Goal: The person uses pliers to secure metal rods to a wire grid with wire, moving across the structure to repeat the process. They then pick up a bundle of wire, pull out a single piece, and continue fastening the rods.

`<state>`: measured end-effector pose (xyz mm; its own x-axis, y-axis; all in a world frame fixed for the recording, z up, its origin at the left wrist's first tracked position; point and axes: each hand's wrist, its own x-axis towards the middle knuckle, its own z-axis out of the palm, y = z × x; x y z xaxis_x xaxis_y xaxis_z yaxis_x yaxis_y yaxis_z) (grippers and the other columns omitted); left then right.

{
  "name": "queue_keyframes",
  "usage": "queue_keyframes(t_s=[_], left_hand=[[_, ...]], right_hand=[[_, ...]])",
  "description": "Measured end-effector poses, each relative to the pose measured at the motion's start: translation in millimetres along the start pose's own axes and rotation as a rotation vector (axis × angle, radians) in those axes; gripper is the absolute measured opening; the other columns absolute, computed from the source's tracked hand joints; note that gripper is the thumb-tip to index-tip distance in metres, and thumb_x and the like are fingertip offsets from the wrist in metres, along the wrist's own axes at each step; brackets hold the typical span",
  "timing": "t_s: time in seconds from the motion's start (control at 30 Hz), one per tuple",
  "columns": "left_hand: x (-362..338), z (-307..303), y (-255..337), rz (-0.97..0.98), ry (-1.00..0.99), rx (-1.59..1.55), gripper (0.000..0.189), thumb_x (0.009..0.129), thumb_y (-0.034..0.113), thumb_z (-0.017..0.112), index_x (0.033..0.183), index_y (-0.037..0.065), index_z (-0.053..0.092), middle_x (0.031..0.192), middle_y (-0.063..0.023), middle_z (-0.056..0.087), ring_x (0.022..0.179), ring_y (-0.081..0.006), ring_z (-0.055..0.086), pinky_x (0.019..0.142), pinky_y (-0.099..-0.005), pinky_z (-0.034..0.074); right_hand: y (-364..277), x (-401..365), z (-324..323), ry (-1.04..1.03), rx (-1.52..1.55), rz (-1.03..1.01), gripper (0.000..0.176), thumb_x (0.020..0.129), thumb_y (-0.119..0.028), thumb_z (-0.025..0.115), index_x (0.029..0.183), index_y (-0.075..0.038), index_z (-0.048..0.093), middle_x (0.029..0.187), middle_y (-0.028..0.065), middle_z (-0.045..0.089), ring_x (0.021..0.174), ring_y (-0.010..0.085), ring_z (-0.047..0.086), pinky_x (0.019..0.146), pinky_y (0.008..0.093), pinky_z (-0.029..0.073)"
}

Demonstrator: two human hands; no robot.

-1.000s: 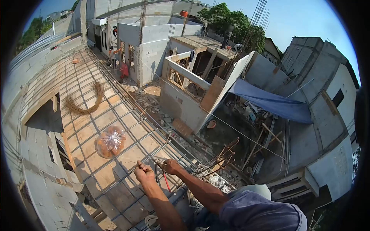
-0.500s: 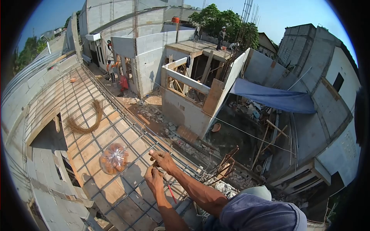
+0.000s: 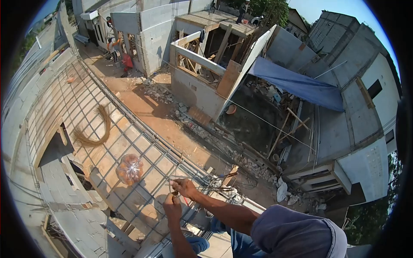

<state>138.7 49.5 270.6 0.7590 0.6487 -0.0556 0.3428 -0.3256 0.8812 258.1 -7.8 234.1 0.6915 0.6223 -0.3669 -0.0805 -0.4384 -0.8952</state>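
Both of my hands are close together above a grid of steel reinforcing bars (image 3: 129, 148) laid over wooden boards. My left hand (image 3: 173, 206) is closed, fingers pinched, just below the right. My right hand (image 3: 185, 188) is also closed, thumb and fingertips pressed together. Whatever lies between their fingers is too small to make out. A thin red rod or handle (image 3: 186, 201) shows between the forearms. On the grid ahead sits a tied clear plastic bag (image 3: 130, 169) with orange-brown contents. Beyond it lies a curved bundle of thin tie wire (image 3: 98, 129).
The deck's right edge drops to a dirt passage (image 3: 150, 122) with rubble. A gap (image 3: 53, 144) opens beside the boards at left. Several people work farther off, one in orange (image 3: 112, 47). A blue tarp (image 3: 297, 84) hangs at right.
My view has tilted downward and shifted, bringing my jeans into sight. The hands stay close together and closed; the red rod is now mostly hidden behind the arms.
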Motion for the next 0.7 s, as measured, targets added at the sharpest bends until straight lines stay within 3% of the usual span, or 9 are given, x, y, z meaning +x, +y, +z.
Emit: queue_keyframes(t_s=[0.07, 0.1, 0.17, 0.37, 0.43, 0.53, 0.6, 0.63, 0.7], left_hand=[[-42.7, -27.4, 5.6, -0.017, -0.205, 0.117, 0.02, 0.086, 0.012, 0.051, 0.093, 0.0, 0.066, 0.076, -0.0208, 0.064, 0.074, -0.0368, 0.064, 0.066, -0.0436, 0.048], [-69.9, -43.5, 8.2, -0.068, -0.329, 0.203, 0.019, 0.086, 0.015, 0.054, 0.091, 0.001, 0.067, 0.076, -0.0204, 0.064, 0.073, -0.0364, 0.064, 0.066, -0.0433, 0.048], [-121.0, -80.6, 29.5, -0.093, -0.666, 0.558, 0.024, 0.087, 0.023, 0.05, 0.094, 0.007, 0.067, 0.081, -0.022, 0.066, 0.076, -0.0405, 0.064, 0.071, -0.049, 0.05], [-173.8, -121.5, 40.5, -0.042, -0.586, 0.401, 0.026, 0.087, 0.027, 0.051, 0.091, 0.008, 0.068, 0.08, -0.0224, 0.066, 0.074, -0.0405, 0.065, 0.069, -0.0505, 0.051], [-163.1, -126.4, 5.9, -0.145, -0.67, 0.453, 0.024, 0.086, 0.027, 0.051, 0.087, 0.011, 0.07, 0.079, -0.018, 0.067, 0.071, -0.037, 0.065, 0.068, -0.0458, 0.052], [-112.0, -114.0, 27.7, 0.08, -0.892, 0.931, 0.02, 0.085, 0.024, 0.056, 0.087, 0.01, 0.071, 0.076, -0.0155, 0.067, 0.067, -0.0303, 0.065, 0.062, -0.0389, 0.051], [-74.3, -94.3, 67.6, -0.474, -0.519, 0.261, 0.027, 0.083, 0.026, 0.056, 0.094, 0.009, 0.073, 0.08, -0.0193, 0.068, 0.084, -0.0367, 0.066, 0.078, -0.0447, 0.05], [-49.9, -91.1, 115.1, -0.133, -0.479, 0.451, 0.026, 0.082, 0.028, 0.06, 0.093, 0.009, 0.073, 0.082, -0.018, 0.069, 0.084, -0.0335, 0.067, 0.076, -0.0428, 0.051], [-8.6, -78.0, 210.1, -0.089, -0.446, 0.294, 0.026, 0.084, 0.029, 0.06, 0.09, 0.007, 0.072, 0.077, -0.0149, 0.068, 0.076, -0.0257, 0.066, 0.071, -0.0355, 0.05]], right_hand=[[12.5, -63.5, -41.5, -0.232, -0.498, 0.072, 0.054, 0.088, -0.05, 0.058, 0.114, -0.003, 0.061, 0.09, 0.0194, 0.068, 0.08, 0.0351, 0.066, 0.075, 0.0434, 0.053], [-49.2, -121.1, -71.9, -0.287, -0.725, 0.202, 0.057, 0.087, -0.055, 0.056, 0.113, -0.005, 0.063, 0.107, 0.0241, 0.063, 0.104, 0.0408, 0.06, 0.087, 0.0514, 0.048], [-36.8, -197.5, -116.5, -0.384, -0.822, 0.114, 0.062, 0.086, -0.051, 0.059, 0.138, -0.02, 0.044, 0.144, 0.0142, 0.038, 0.133, 0.0389, 0.033, 0.101, 0.0574, 0.036], [-59.8, -321.0, -189.5, -0.245, -0.58, 0.497, 0.065, 0.093, -0.059, 0.038, 0.142, -0.016, 0.041, 0.143, 0.0194, 0.041, 0.13, 0.0384, 0.042, 0.106, 0.0489, 0.035], [-44.1, -324.8, -200.7, -0.445, -0.466, 0.76, 0.067, 0.092, -0.061, 0.035, 0.133, -0.011, 0.052, 0.134, 0.0198, 0.051, 0.127, 0.0354, 0.047, 0.106, 0.0446, 0.036], [-52.4, -347.1, -191.6, -0.403, -0.525, 0.664, 0.068, 0.092, -0.06, 0.038, 0.125, -0.004, 0.057, 0.128, 0.0215, 0.056, 0.125, 0.0345, 0.049, 0.105, 0.0442, 0.037], [-83.9, -362.6, -207.7, -0.388, -0.523, 0.578, 0.068, 0.092, -0.059, 0.039, 0.127, -0.003, 0.056, 0.13, 0.0216, 0.055, 0.123, 0.0364, 0.05, 0.104, 0.0445, 0.038], [-94.0, -371.0, -206.8, -0.386, -0.501, 0.521, 0.068, 0.092, -0.059, 0.039, 0.126, -0.003, 0.056, 0.13, 0.0216, 0.055, 0.123, 0.0368, 0.05, 0.104, 0.0445, 0.038], [-119.1, -386.8, -215.0, -0.379, -0.47, 0.505, 0.06, 0.09, -0.054, 0.046, 0.116, -0.003, 0.062, 0.116, 0.0192, 0.063, 0.11, 0.0296, 0.06, 0.095, 0.0385, 0.046]])
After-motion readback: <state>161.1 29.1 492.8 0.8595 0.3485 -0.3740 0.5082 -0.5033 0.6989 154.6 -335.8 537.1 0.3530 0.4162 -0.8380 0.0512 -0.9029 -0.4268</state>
